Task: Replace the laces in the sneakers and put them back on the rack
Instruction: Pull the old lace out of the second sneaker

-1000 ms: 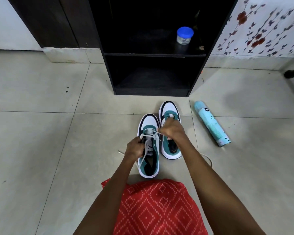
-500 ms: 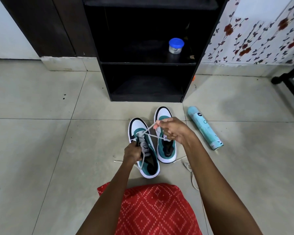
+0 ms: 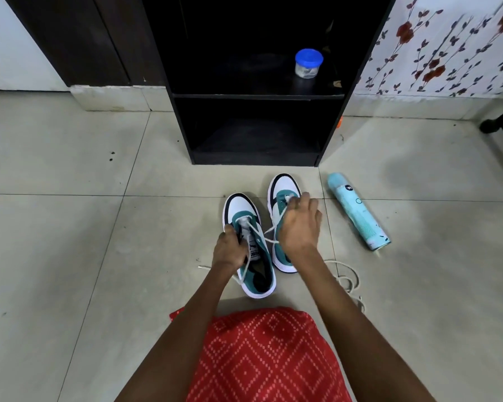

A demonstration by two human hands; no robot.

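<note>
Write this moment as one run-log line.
stage: lacing near sneaker | left hand: grips lace | right hand: pinches lace | other sneaker: on floor

Left hand (image 3: 230,250) grips a sneaker (image 3: 240,207); right hand (image 3: 299,224) pinches its lace (image 3: 269,241).

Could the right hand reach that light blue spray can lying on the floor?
Probably yes. The light blue spray can lies on the grey tile floor close to the right hand, with nothing between them. But its fingers seem to pinch the white shoelace, so it would need to let go.
</note>
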